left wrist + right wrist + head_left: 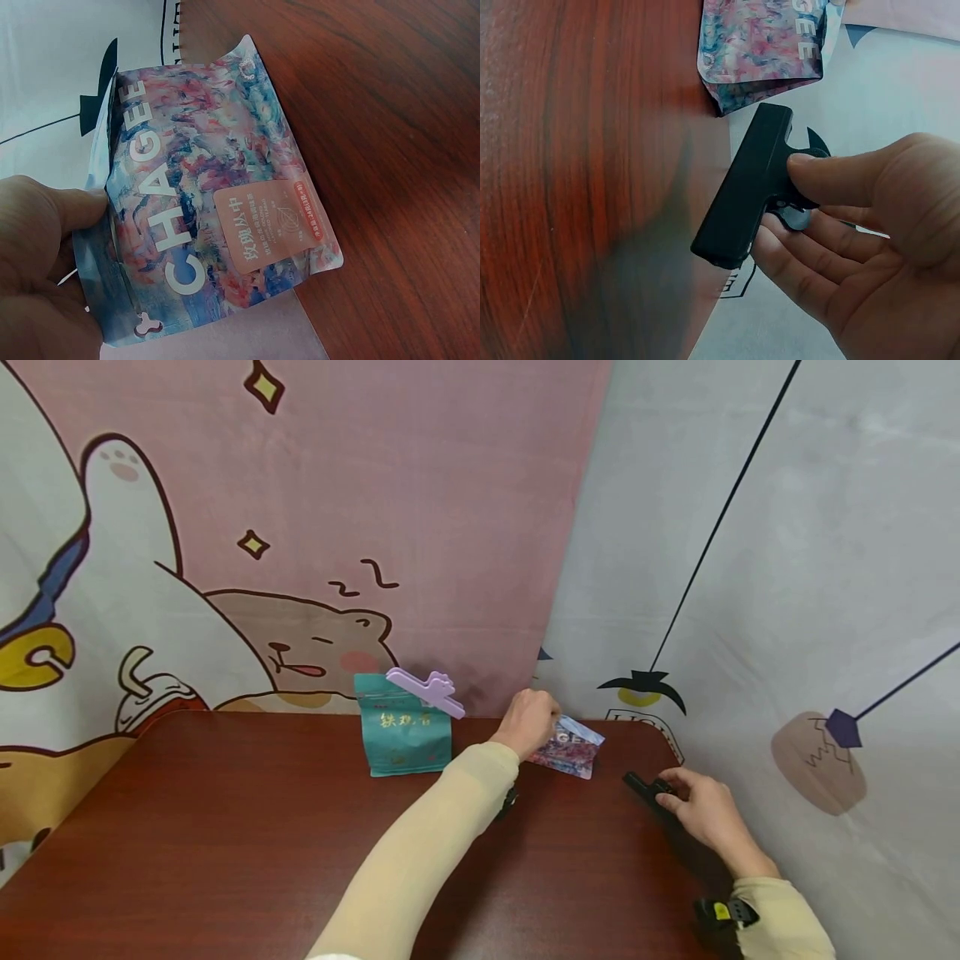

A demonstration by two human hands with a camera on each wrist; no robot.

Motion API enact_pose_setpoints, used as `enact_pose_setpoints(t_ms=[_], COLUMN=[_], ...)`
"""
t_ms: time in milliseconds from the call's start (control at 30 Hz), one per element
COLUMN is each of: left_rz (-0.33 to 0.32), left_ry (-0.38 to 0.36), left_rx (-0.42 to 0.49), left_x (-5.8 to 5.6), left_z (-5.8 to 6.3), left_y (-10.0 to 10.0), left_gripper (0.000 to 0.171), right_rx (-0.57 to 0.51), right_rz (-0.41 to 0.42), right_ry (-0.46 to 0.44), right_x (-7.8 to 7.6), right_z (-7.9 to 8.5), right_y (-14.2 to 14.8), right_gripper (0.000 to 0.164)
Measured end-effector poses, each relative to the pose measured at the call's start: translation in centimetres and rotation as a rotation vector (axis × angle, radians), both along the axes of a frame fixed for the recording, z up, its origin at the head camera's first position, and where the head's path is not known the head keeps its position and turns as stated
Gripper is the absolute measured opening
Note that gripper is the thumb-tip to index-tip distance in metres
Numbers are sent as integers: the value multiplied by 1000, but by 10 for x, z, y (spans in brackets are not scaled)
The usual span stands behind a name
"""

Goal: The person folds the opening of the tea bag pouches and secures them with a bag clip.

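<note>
Head view: left hand grips the marbled pouch at the surface's far edge, covering its top corner; right hand half hides a black clip.
Left wrist view: thumb pinches the pouch's top edge; fingers hidden behind.
Right wrist view: thumb and fingers clasp the clip's handles; pouch cut off.

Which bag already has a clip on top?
The teal bag, with the purple clip on it. The colourful bag in the left hand has none.
</note>
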State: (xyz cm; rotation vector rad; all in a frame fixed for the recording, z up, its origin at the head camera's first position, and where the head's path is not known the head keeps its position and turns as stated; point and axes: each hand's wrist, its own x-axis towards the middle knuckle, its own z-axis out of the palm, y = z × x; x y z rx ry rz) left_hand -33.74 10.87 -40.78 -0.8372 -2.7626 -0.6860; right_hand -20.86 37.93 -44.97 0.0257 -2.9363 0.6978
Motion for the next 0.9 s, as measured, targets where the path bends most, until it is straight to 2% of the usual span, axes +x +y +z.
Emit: enact_pose_setpoints(t_ms=[300,633,900], left_rz=[-2,0,-2], left_ry=[-11,1,22], left_rx=[6,1,-7], left_x=[-1,1,-2], left_z=[-2,-1,-3], left_y=[1,0,1], left_gripper=[52,52,51], right_rx=[14,10,17], right_rz=[-8,-3,-4], right_ry=[41,59,91], right_x=[-3,-6,-13], right_z=[2,6,8], right_y=[-4,-9,-12], right_gripper=[29,29,27])
